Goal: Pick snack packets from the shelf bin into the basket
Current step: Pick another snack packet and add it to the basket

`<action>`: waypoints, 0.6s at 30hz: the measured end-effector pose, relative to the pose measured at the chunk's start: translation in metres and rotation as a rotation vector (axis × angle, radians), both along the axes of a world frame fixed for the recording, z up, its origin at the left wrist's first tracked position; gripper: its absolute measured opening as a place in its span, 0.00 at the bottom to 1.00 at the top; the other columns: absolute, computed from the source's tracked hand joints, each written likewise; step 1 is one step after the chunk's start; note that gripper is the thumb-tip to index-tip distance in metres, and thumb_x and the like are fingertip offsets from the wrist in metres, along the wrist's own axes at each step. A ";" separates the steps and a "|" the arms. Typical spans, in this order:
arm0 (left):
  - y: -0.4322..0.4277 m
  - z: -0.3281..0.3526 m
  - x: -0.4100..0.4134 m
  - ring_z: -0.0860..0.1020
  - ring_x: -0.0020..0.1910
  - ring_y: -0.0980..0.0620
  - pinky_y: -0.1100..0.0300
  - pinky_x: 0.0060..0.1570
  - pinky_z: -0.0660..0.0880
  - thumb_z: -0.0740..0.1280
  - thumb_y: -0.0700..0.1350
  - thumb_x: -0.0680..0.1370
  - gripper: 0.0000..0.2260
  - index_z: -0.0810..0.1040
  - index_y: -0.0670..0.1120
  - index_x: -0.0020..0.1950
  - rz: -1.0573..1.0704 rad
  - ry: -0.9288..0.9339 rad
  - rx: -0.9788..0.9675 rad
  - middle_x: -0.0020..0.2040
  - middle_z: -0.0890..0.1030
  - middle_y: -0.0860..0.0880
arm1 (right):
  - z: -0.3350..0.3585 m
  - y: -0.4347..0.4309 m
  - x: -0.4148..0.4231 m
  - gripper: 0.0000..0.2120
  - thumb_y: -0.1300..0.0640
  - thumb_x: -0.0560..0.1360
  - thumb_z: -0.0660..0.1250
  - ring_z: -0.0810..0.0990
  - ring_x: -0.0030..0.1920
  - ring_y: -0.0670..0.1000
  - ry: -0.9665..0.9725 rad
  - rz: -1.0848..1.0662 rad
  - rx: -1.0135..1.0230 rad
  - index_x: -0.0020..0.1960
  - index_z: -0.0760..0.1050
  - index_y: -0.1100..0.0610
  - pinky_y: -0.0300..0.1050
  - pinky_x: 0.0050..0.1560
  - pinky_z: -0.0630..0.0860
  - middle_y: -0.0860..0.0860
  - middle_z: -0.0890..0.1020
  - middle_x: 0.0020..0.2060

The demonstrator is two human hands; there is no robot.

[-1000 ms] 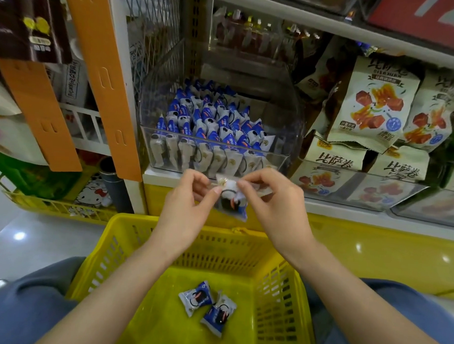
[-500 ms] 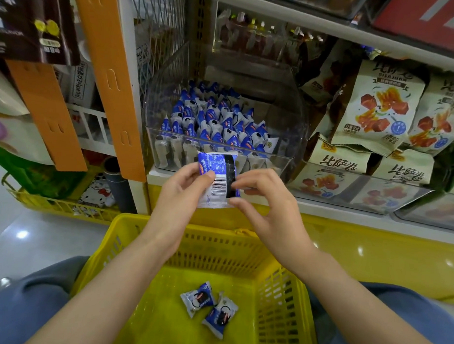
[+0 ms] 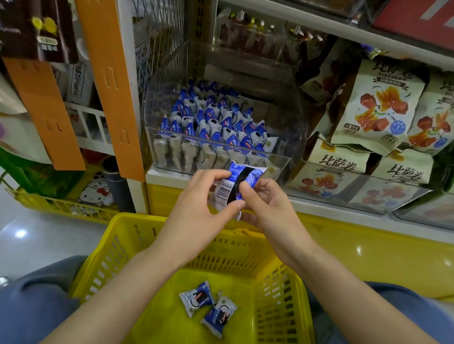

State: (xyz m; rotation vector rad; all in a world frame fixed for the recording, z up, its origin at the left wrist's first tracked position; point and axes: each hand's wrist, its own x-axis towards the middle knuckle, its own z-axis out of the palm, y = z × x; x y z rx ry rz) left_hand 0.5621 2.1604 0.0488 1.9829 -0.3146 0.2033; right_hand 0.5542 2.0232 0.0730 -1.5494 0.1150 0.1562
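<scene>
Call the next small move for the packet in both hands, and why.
Probably lower the packet and drop it into the yellow basket: left hand and right hand both pinch it above the far rim, and two packets already lie inside.

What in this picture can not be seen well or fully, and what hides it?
- Head view: the held packet shows its back only; the left hand and right hand cover its lower part.
- Head view: the basket is cut off on its near side by the bottom edge.
- Head view: the front-row packets are blurred behind the clear bin wall.
</scene>
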 end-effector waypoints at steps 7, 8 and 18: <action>0.001 0.003 -0.001 0.77 0.48 0.64 0.63 0.49 0.75 0.66 0.48 0.73 0.13 0.67 0.63 0.52 -0.059 0.084 -0.065 0.53 0.76 0.63 | -0.003 0.000 0.001 0.15 0.54 0.74 0.67 0.81 0.39 0.42 -0.035 0.039 -0.093 0.56 0.68 0.59 0.35 0.35 0.77 0.52 0.83 0.48; 0.001 0.003 -0.001 0.77 0.47 0.64 0.64 0.48 0.75 0.66 0.48 0.74 0.13 0.67 0.63 0.51 -0.064 0.084 -0.063 0.52 0.75 0.63 | -0.004 0.000 0.001 0.15 0.54 0.73 0.67 0.81 0.39 0.42 -0.047 0.039 -0.105 0.56 0.68 0.59 0.35 0.36 0.78 0.52 0.82 0.48; 0.007 0.003 0.003 0.75 0.54 0.67 0.72 0.53 0.72 0.61 0.42 0.79 0.12 0.69 0.62 0.52 -0.122 0.063 -0.051 0.53 0.77 0.62 | -0.008 -0.001 0.001 0.20 0.54 0.73 0.67 0.81 0.48 0.45 -0.174 0.026 -0.184 0.63 0.66 0.53 0.36 0.42 0.79 0.47 0.80 0.52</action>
